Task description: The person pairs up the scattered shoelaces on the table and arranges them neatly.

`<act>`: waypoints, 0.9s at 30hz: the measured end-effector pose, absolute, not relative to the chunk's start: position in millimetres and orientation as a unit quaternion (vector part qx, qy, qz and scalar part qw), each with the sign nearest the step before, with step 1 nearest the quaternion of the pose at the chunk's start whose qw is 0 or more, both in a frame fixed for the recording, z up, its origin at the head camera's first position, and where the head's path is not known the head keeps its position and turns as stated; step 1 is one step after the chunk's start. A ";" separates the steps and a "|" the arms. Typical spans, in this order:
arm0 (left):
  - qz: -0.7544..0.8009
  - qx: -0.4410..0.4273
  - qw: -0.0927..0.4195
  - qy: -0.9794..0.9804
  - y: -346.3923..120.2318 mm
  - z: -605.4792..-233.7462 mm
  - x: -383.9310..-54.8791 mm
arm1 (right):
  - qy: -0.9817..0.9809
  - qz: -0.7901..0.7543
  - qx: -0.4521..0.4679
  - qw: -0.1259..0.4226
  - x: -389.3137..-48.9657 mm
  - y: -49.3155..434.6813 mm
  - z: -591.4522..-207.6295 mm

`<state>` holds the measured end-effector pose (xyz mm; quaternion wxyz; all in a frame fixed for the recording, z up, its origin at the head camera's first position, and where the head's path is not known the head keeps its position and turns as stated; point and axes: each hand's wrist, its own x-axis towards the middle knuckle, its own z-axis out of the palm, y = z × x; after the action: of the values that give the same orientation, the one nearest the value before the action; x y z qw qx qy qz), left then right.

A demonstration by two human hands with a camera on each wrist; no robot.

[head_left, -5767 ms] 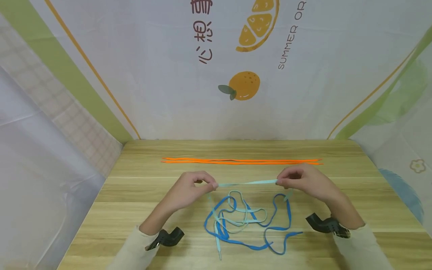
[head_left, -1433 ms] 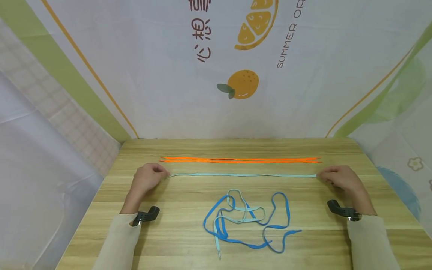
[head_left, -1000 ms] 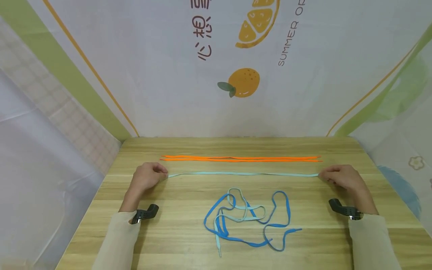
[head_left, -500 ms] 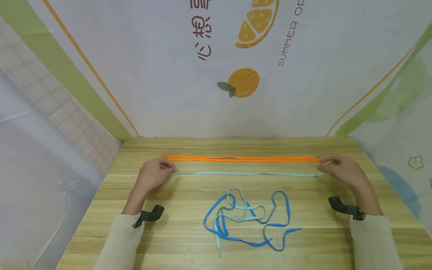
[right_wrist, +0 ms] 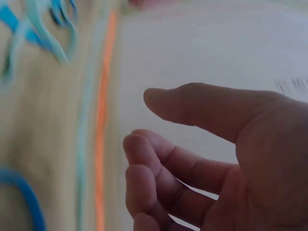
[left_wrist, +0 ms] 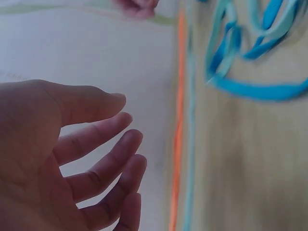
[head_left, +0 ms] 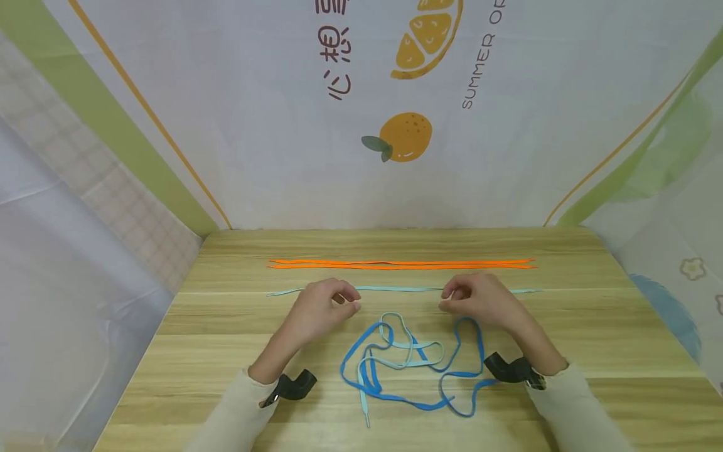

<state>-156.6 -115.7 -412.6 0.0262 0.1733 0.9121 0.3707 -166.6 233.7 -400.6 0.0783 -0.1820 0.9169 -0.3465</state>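
My left hand (head_left: 321,309) and right hand (head_left: 480,302) are empty, loosely bent; the looped mint lace (head_left: 363,400), toward the table's (head_left: 186,370) front edge, I should free gently from the blue lace (head_left: 432,407).

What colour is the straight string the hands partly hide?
The string is pale blue-green, clearest in the head view.
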 end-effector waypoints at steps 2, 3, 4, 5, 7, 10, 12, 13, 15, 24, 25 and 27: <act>0.367 0.184 0.040 0.911 -107.6 -417.8 -154.5 | 0.914 -0.340 -0.202 0.089 -163.8 217.0 -408.0; 0.362 0.191 0.046 0.911 -104.2 -421.0 -153.6 | 0.913 -0.335 -0.210 0.094 -162.2 209.5 -411.8; 0.357 0.200 0.051 0.911 -101.2 -424.1 -152.7 | 0.914 -0.331 -0.214 0.099 -160.5 202.8 -415.5; 0.353 0.208 0.057 0.910 -98.7 -427.2 -151.8 | 0.914 -0.325 -0.219 0.102 -158.9 197.1 -419.1; 0.349 0.223 0.068 0.908 -94.4 -432.9 -150.2 | 0.914 -0.318 -0.226 0.106 -155.2 187.8 -424.4; 0.343 0.241 0.078 0.905 -89.4 -438.2 -147.8 | 0.915 -0.312 -0.233 0.109 -150.9 179.3 -430.9; 0.340 0.249 0.079 0.903 -86.7 -439.7 -146.5 | 0.914 -0.308 -0.238 0.110 -148.4 176.1 -434.1; 0.336 0.252 0.078 0.904 -85.6 -440.0 -146.0 | 0.915 -0.306 -0.237 0.110 -147.5 174.9 -435.8; 0.331 0.256 0.077 0.905 -83.5 -440.6 -145.4 | 0.917 -0.302 -0.236 0.107 -146.0 173.0 -438.6; 0.352 0.231 0.064 0.905 -82.4 -442.0 -146.2 | 0.915 -0.293 -0.269 0.072 -148.4 171.5 -445.0; 0.355 0.231 0.060 0.904 -82.4 -441.9 -146.2 | 0.910 -0.299 -0.279 0.068 -149.1 171.9 -444.4; 0.361 0.241 0.050 0.900 -81.8 -440.9 -145.6 | 0.899 -0.316 -0.297 0.064 -149.8 172.8 -441.5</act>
<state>-145.6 -81.8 -440.9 0.0504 0.2411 0.8996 0.3606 -149.8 172.8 -441.5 0.0642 -0.2972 0.8987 -0.3160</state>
